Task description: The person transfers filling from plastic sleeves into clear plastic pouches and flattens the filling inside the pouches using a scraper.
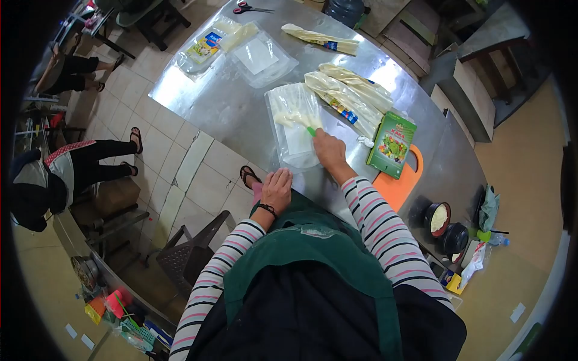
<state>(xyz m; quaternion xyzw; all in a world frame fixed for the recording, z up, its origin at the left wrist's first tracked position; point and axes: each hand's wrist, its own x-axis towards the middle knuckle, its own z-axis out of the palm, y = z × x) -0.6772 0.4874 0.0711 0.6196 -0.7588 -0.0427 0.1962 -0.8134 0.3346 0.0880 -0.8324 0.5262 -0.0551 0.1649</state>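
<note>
My right hand (330,150) is closed around a green-handled tool (311,131), whose far end is hard to make out against the pale material below it. Under the tool, a clear plastic bag (278,135) lies flat on the metal table, with pale cream-coloured material (292,99) and a white sheet on or inside it. My left hand (277,191) rests at the table's near edge, just below the bag, fingers stretched out and holding nothing. Long plastic packs with blue labels (343,108) lie beyond my right hand.
A green box (392,144) lies partly over an orange cutting board (400,183) at right. Scissors (250,8) and more clear bags (262,57) are at the table's far side. Bowls (438,218) stand lower right. A chair (189,249) and two people are at left.
</note>
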